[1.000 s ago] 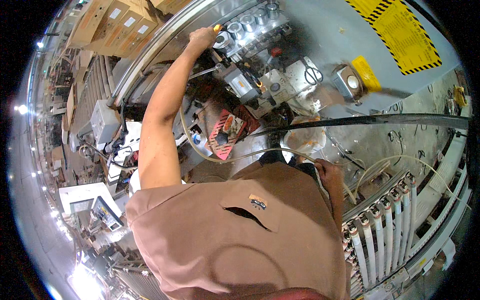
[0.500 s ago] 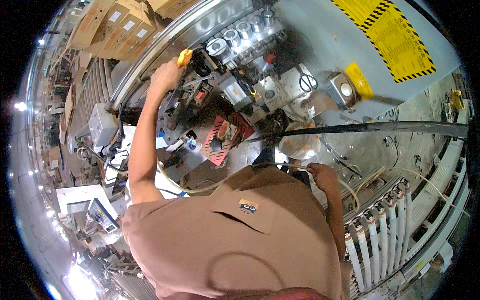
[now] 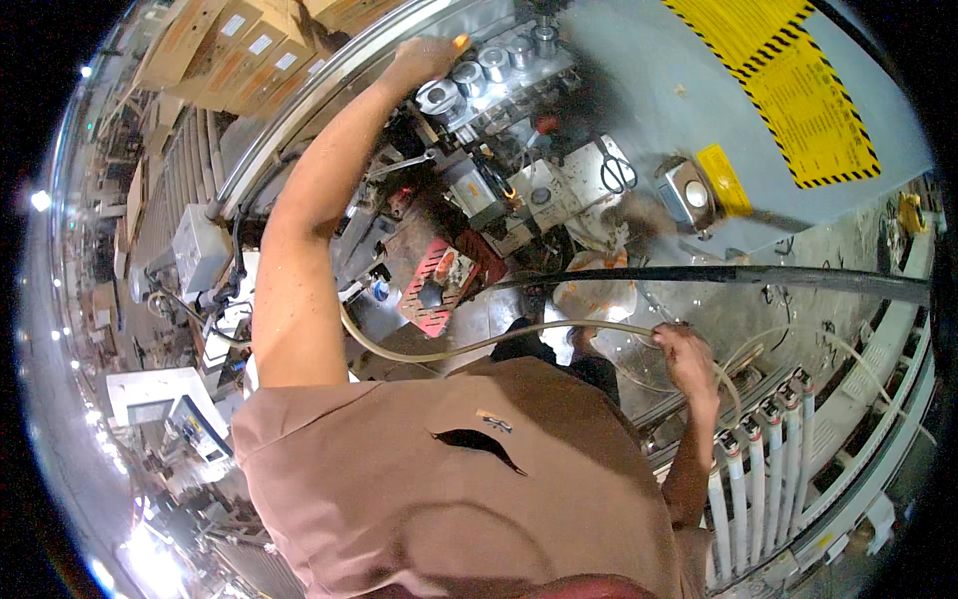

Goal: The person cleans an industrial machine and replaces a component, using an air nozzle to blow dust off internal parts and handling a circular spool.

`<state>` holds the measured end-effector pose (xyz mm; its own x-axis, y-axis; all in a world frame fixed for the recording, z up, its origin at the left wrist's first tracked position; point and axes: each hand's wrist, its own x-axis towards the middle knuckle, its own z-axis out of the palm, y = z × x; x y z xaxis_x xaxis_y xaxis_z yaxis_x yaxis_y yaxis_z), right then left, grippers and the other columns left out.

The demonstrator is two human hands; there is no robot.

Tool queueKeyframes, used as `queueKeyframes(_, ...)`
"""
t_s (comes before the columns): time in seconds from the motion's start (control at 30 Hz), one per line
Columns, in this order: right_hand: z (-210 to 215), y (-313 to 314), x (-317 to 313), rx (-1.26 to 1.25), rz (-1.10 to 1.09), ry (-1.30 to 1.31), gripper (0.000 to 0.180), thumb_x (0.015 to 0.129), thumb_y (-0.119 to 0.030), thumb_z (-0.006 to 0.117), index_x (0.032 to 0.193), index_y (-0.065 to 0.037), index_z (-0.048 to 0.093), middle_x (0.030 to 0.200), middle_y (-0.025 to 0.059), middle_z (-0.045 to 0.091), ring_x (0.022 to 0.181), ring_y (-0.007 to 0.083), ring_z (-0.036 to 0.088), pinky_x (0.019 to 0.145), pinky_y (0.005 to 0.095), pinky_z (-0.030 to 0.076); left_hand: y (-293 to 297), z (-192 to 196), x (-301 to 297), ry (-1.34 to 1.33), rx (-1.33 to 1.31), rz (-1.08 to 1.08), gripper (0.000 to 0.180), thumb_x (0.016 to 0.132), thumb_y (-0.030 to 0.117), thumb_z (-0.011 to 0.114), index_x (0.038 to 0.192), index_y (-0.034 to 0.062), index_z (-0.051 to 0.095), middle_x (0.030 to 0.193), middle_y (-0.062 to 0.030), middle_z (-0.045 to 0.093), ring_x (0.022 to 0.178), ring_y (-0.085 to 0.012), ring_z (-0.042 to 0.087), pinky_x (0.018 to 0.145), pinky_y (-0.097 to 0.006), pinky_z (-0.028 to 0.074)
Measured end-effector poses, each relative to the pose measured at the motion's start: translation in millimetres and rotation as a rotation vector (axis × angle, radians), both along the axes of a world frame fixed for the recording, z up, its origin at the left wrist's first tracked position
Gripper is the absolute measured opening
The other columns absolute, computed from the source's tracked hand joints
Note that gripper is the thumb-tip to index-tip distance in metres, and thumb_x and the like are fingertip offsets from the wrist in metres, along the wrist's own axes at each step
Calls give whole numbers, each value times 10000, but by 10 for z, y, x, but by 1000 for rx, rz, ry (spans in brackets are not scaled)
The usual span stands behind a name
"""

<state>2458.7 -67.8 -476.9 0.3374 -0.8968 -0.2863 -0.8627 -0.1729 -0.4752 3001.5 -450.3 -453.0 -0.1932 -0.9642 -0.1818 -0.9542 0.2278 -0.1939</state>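
My left hand [image 3: 424,62] is stretched far forward, closed round a small yellow-orange object [image 3: 461,42]. Only its tip shows past my fingers, so its kind is unclear. Just beside that hand runs a row of shiny metal cylinders [image 3: 495,64] on a machine block. A pale flexible hose [image 3: 479,344] crosses in front of my body, from behind my left arm over to the right side. My right hand [image 3: 687,359] is closed on this hose at the right.
A red slotted tray [image 3: 424,309] with tools sits low in the middle. Black scissors [image 3: 617,172] lie on the machine. A thick black cable [image 3: 738,276] spans the right. White pipes [image 3: 755,489] stand at lower right, and cardboard boxes [image 3: 235,55] are stacked at far left.
My left hand has moved forward and right with the yellow-orange object, up to the metal cylinders. My right hand has moved right, away from my body, and the hose has shifted with it.
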Motion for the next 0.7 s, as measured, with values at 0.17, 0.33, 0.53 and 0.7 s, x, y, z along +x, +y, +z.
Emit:
queueKeyframes(0.17, -27, 252, -168, -44, -94, -27, 196, 972, -187, 616, 1104, -121, 746, 985, 195, 723, 906, 409, 690, 775, 489, 532, -598, -459, -99, 33, -67, 32, 511, 1048, 495, 434, 1224, 95, 698, 1176, -206, 736, 1090, -391, 716, 929, -551, 557)
queueKeyframes(0.33, -42, 511, -162, -68, -219, 49, 196, 987, -238, 627, 1123, -149, 737, 776, 211, 665, 711, 440, 647, 637, 531, 475, -810, -323, -846, 33, -38, 144, 345, 1019, 313, 534, 1228, 121, 729, 1244, -134, 739, 1162, -356, 707, 914, -518, 580)
queueKeyframes(0.53, -111, 571, -144, -125, -258, -30, 191, 1008, -257, 598, 1113, -156, 721, 761, 215, 659, 695, 435, 648, 618, 531, 481, -589, -230, -177, -427, 412, 43, 427, 969, 209, 561, 1390, 188, 627, 1377, -136, 668, 1266, -370, 640, 911, -598, 543)
queueKeyframes(0.7, -295, 519, 7, -32, -161, 31, 180, 995, -207, 569, 1100, -175, 712, 848, 177, 713, 757, 404, 695, 663, 524, 525, -572, -255, -22, -336, 302, -26, 387, 1007, 218, 500, 1343, 80, 636, 1299, -172, 700, 1190, -380, 683, 910, -573, 559)
